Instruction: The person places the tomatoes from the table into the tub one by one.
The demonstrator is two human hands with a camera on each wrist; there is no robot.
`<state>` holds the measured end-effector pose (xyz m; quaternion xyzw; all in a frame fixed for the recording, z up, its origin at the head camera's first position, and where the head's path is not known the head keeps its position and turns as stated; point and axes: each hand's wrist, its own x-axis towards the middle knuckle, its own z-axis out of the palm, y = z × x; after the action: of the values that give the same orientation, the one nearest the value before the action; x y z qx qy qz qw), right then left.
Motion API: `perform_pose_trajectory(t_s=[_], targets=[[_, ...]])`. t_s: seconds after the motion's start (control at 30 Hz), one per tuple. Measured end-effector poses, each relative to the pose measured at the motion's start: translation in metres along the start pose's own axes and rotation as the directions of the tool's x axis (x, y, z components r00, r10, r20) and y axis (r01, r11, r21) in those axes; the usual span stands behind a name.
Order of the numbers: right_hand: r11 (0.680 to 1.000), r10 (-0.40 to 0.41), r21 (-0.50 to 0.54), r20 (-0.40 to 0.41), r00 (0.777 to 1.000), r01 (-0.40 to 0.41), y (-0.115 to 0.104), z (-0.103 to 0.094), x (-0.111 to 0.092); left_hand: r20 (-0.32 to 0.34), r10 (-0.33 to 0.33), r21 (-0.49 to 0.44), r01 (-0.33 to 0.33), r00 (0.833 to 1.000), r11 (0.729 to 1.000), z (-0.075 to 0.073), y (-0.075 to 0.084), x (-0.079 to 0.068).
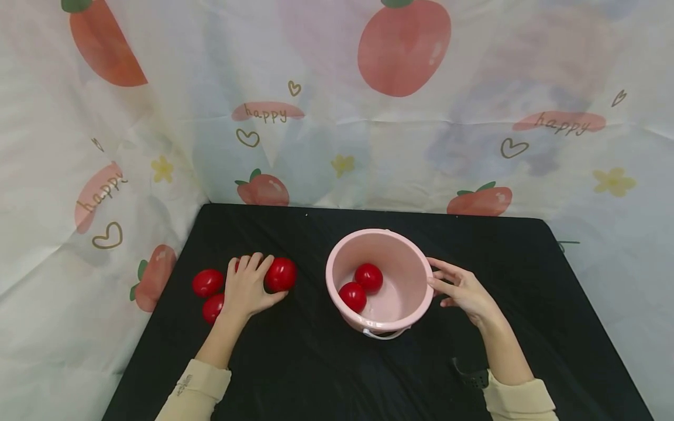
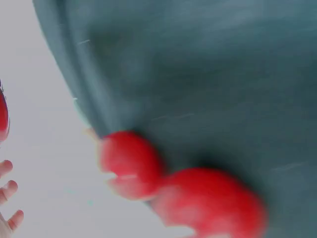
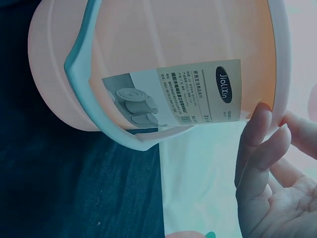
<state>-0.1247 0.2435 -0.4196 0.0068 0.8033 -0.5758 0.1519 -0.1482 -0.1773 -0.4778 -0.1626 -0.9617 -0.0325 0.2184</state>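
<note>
My left hand [image 1: 244, 292] is over the left part of the black table, its thumb and index finger around a glossy red ball [image 1: 280, 275]. In the left wrist view, fingertips [image 2: 7, 191] appear at the left edge below that ball's sliver [image 2: 3, 116]. Two more red balls, one farther out [image 1: 207, 283] and one nearer [image 1: 213, 308], lie beside this hand; a bit of red shows behind its fingers. My right hand [image 1: 463, 292] pinches the rim of a pink bucket [image 1: 337, 257] from the right. Two red balls, one upper [image 1: 368, 278] and one lower [image 1: 352, 297], lie inside.
A pale handle [image 1: 387, 336] hangs down on the bucket's near side, and a printed label [image 3: 198, 94] is on its wall. The black-covered table [image 1: 316, 380] ends at a printed cloth backdrop [image 1: 337, 146] behind and to the left.
</note>
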Motion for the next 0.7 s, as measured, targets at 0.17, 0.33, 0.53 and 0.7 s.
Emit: perform_pose_trajectory(t_s=[0.17, 0.33, 0.53, 0.7], targets=[[1.000, 0.008, 0.000, 0.001, 1.000, -0.008, 0.000, -0.001, 0.000, -0.077, 0.068, 0.009, -0.067, 0.995, 0.998, -0.028, 0.014, 0.040], [1.000, 0.006, 0.002, 0.003, 1.000, -0.006, 0.000, -0.001, 0.000, -0.120, 0.169, -0.009, -0.171, 0.978, 0.985, -0.048, 0.038, 0.070], [1.000, -0.004, 0.009, 0.007, 1.000, 0.004, -0.001, 0.000, 0.000, -0.111, 0.274, -0.012, -0.277, 0.955, 0.961, -0.050, 0.076, 0.094], [1.000, -0.005, 0.029, 0.012, 1.000, 0.005, 0.000, -0.001, 0.000, -0.006, 0.371, 0.004, -0.371, 0.928, 0.928, -0.043, 0.109, 0.101]])
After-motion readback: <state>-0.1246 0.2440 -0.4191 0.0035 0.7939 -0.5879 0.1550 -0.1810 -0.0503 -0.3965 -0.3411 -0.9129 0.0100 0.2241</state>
